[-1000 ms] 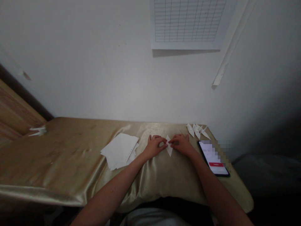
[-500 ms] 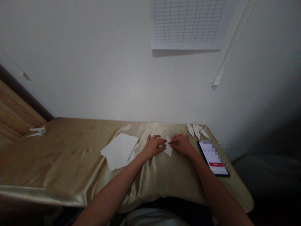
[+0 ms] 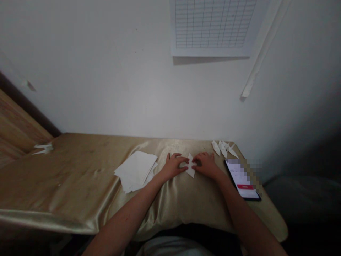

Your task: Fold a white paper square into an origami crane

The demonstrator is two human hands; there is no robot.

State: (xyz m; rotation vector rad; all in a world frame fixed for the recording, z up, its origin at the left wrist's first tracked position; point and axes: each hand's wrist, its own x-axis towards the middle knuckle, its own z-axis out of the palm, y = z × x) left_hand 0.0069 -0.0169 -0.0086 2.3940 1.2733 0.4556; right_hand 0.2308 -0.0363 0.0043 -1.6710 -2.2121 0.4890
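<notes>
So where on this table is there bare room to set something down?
The widest bare cloth lies between the stack of sheets and the small paper piece at the far left. A smaller patch sits between the folded paper and the front edge. The right end is crowded: left hand, right hand, folded figures, phone.

The gold cloth (image 3: 80, 185) is glossy and smooth, seemingly satin, its sheen broken by soft creases. The folded piece (image 3: 190, 170), the stack of sheets (image 3: 134, 170) and the small folded figures (image 3: 223, 148) are matt white paper. The phone (image 3: 243, 179) has a slick, glassy face. The panel (image 3: 16, 131) at left is grained wood.
</notes>
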